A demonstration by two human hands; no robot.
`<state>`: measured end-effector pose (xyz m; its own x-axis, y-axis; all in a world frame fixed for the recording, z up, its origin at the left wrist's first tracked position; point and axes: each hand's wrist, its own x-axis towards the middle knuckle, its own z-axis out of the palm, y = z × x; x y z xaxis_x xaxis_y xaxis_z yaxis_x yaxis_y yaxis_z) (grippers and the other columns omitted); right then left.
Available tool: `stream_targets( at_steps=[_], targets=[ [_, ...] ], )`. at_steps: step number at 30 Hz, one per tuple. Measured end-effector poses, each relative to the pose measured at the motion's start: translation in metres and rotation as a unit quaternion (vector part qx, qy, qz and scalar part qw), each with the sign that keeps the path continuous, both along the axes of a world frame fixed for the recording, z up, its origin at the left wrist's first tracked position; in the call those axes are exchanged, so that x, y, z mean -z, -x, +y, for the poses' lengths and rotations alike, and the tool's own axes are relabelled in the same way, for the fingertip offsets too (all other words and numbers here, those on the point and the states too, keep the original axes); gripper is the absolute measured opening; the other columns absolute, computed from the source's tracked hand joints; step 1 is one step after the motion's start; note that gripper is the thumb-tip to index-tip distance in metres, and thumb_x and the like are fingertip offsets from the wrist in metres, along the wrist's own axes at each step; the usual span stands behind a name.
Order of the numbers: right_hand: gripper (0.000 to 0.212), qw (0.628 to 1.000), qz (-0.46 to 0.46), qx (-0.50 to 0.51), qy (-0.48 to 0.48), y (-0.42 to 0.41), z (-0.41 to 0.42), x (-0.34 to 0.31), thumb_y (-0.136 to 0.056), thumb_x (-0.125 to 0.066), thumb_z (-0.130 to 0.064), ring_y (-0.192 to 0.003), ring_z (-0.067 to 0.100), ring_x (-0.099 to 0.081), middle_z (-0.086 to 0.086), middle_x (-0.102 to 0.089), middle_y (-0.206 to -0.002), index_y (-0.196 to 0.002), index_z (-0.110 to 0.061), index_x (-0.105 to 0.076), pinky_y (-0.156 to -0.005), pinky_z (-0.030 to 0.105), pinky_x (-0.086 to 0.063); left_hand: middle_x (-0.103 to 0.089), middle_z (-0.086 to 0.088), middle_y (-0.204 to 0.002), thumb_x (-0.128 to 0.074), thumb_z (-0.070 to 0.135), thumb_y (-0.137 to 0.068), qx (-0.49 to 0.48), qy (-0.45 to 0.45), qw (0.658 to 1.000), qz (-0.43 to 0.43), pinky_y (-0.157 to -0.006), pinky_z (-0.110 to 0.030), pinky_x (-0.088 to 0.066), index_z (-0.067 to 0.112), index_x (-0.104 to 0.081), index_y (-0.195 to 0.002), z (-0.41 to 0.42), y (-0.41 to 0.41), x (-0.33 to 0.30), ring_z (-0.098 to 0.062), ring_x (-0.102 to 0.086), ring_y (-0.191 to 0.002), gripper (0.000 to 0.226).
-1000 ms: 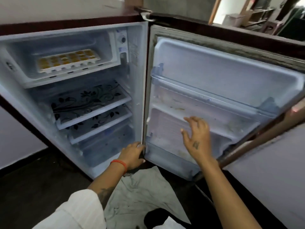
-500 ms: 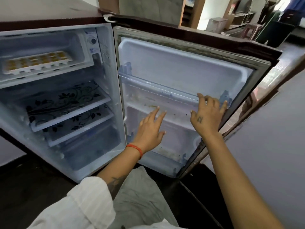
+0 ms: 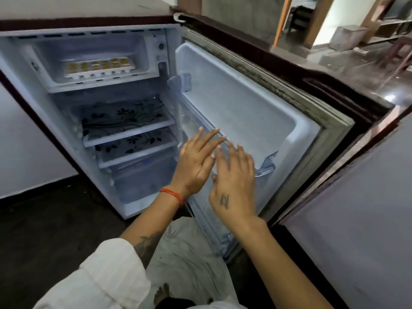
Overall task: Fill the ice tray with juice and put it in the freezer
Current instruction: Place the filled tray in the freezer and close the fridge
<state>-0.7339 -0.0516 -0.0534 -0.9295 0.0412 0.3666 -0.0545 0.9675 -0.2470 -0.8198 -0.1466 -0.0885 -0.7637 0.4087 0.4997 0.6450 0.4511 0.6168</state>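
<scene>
White plastic ice tray w/ yellow juice (image 3: 98, 67) sits in freezer. Both hands, left hand (image 3: 195, 162) & right hand (image 3: 234, 181), flat, fingers straight, holding nothing, on white door (image 3: 256, 112). Hard slam could spill juice.

A pale wall (image 3: 26, 141) with a dark skirting band meets a dark floor (image 3: 44, 230) on the left. Beyond, to the upper right, a glossy floor (image 3: 347, 63) reflects daylight near wooden posts (image 3: 316, 21) and low wooden furniture (image 3: 392, 27).
</scene>
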Motion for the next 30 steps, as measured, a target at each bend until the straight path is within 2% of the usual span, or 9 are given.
stream_targets(
  at_steps=[2,9,13,16,20,23,25,27,30],
  targets=[
    [0.064,0.996,0.009,-0.088,0.031,-0.013,-0.017,-0.006,-0.085,-0.049,-0.006,-0.145,0.030,-0.009,0.015,-0.025,-0.153,-0.145,-0.008,-0.031,-0.117,0.038,0.002,-0.038,0.004,-0.149,-0.025,0.036,-0.096,-0.026,0.001,1.000,-0.006,-0.116,-0.048,-0.020,0.021,-0.051,-0.134,-0.018,-0.001,0.001,-0.023,-0.024,-0.144,0.048],
    [0.030,0.925,0.195,-0.280,0.165,-0.048,-0.048,-0.045,-0.087,-0.054,0.003,-0.113,0.027,-0.059,0.017,-0.063,-0.118,-0.113,-0.001,-0.067,-0.099,0.032,-0.045,-0.044,0.003,-0.146,-0.031,0.045,-0.094,-0.080,0.038,0.996,-0.032,-0.110,-0.052,-0.030,0.019,-0.054,-0.129,-0.088,0.006,-0.007,-0.021,-0.036,-0.138,0.049],
    [0.022,0.871,0.399,-0.246,0.147,-0.057,-0.055,-0.048,-0.085,-0.056,0.000,-0.093,0.021,-0.061,0.011,-0.069,-0.095,-0.093,-0.006,-0.075,-0.088,0.026,-0.048,-0.052,0.003,-0.138,-0.036,0.051,-0.092,-0.085,0.017,0.996,-0.018,-0.098,-0.035,-0.044,0.018,-0.054,-0.129,-0.126,0.011,-0.017,-0.014,-0.052,-0.119,0.053],
    [0.026,0.865,0.473,-0.135,0.105,-0.059,-0.066,-0.034,-0.079,-0.064,-0.011,-0.101,0.016,-0.048,0.004,-0.058,-0.106,-0.103,-0.020,-0.066,-0.095,0.024,-0.036,-0.056,0.008,-0.133,-0.039,0.052,-0.092,-0.095,0.009,0.993,-0.068,-0.090,-0.019,-0.044,0.025,-0.050,-0.134,-0.158,0.016,-0.020,-0.003,-0.053,-0.111,0.050],
    [0.047,0.856,0.429,-0.058,0.281,-0.050,-0.092,-0.010,-0.081,-0.061,-0.017,-0.122,0.033,-0.038,0.023,-0.039,-0.125,-0.122,-0.004,-0.043,-0.104,0.041,-0.033,-0.057,0.020,-0.124,-0.040,0.049,-0.096,-0.111,-0.049,0.983,-0.137,-0.084,0.002,-0.035,0.034,-0.054,-0.129,-0.203,0.010,-0.012,0.006,-0.050,-0.111,0.039],
    [0.056,0.857,0.300,-0.025,0.418,-0.035,-0.125,0.006,-0.089,-0.050,-0.027,-0.134,0.034,-0.030,0.026,-0.029,-0.141,-0.138,-0.012,-0.027,-0.113,0.045,-0.027,-0.064,0.020,-0.108,-0.042,0.045,-0.095,-0.149,-0.132,0.964,-0.179,-0.082,-0.008,-0.045,0.035,-0.059,-0.118,-0.233,-0.005,0.002,-0.003,-0.060,-0.104,0.030],
    [0.057,0.868,0.280,-0.018,0.409,-0.025,-0.148,0.017,-0.091,-0.046,-0.028,-0.136,0.028,-0.029,0.021,-0.029,-0.144,-0.142,-0.015,-0.026,-0.113,0.042,-0.026,-0.065,0.018,-0.103,-0.044,0.046,-0.093,-0.172,-0.167,0.953,-0.184,-0.083,-0.020,-0.051,0.031,-0.059,-0.116,-0.251,-0.016,0.012,-0.009,-0.063,-0.102,0.031],
    [0.056,0.876,0.294,-0.017,0.381,-0.014,-0.167,0.027,-0.092,-0.045,-0.026,-0.136,0.019,-0.031,0.006,-0.031,-0.147,-0.144,-0.019,-0.026,-0.112,0.029,-0.028,-0.064,0.015,-0.104,-0.046,0.054,-0.090,-0.190,-0.177,0.949,-0.180,-0.084,-0.027,-0.053,0.030,-0.057,-0.117,-0.267,-0.029,0.020,-0.007,-0.063,-0.099,0.037],
    [0.060,0.888,0.269,-0.015,0.371,-0.001,-0.195,0.032,-0.092,-0.049,-0.023,-0.133,0.003,-0.033,-0.032,-0.027,-0.143,-0.144,-0.039,-0.023,-0.109,0.020,-0.031,-0.057,0.008,-0.116,-0.047,0.062,-0.085,-0.191,-0.169,0.961,-0.108,-0.082,-0.016,-0.050,0.030,-0.046,-0.127,-0.286,-0.047,0.029,0.004,-0.057,-0.100,0.053]
  ],
)
